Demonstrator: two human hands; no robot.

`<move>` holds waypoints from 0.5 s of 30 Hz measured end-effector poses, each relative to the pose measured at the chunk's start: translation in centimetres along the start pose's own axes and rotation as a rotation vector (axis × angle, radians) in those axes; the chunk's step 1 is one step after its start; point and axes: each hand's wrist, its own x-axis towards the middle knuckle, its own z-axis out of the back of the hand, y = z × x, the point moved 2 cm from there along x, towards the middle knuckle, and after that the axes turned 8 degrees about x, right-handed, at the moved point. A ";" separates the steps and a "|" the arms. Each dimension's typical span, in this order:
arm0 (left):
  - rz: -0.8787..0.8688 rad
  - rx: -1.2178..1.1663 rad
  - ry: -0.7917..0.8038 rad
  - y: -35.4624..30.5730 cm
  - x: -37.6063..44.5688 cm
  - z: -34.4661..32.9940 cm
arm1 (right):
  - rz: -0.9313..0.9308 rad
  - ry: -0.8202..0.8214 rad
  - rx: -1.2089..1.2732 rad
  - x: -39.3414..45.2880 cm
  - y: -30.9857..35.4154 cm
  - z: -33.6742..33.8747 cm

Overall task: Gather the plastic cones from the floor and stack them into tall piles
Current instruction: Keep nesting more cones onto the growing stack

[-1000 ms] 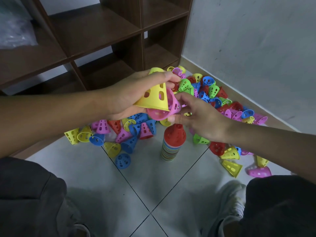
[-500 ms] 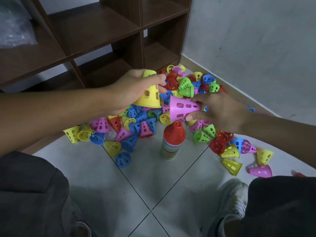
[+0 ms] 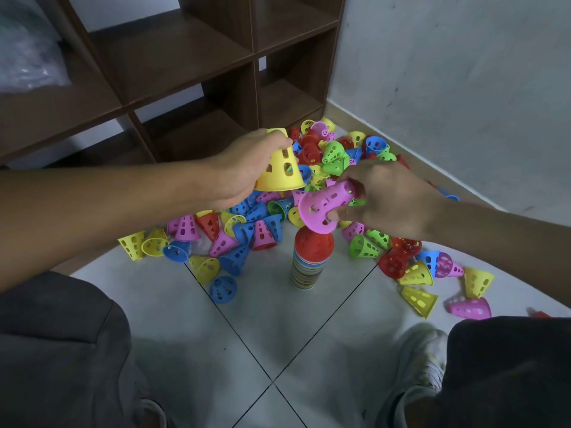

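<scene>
My left hand [image 3: 244,173] grips a yellow cone [image 3: 279,173] upright, held above the heap. My right hand [image 3: 386,199] grips a pink cone [image 3: 323,208], tilted with its wide mouth facing down and left, just above the top of the stack. The stack [image 3: 310,257] stands on the floor tiles, topped by a red cone over many striped rims. A heap of loose cones [image 3: 327,156] in blue, green, red, yellow and pink lies behind and to both sides of the stack.
A dark wooden shelf unit [image 3: 197,66] stands behind the heap, with a plastic bag [image 3: 27,57] on its left shelf. A grey wall [image 3: 448,72] closes the right side. My knees [image 3: 55,350] and a white shoe [image 3: 417,366] sit at the bottom.
The two cones have come apart. My right hand has brought the pink cone down and left toward the top of the stack, while my left hand lowered the yellow cone slightly.
</scene>
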 end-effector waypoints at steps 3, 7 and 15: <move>-0.043 0.030 0.063 0.0 0.1 -0.1 | -0.068 0.055 0.109 0.0 -0.4 -0.4; -0.159 0.139 0.146 -0.3 -0.5 -0.7 | -0.107 0.099 0.170 -0.2 -1.0 -0.4; -0.311 0.297 0.251 0.5 -0.3 -2.1 | -0.181 0.142 0.128 -0.3 -1.7 -0.2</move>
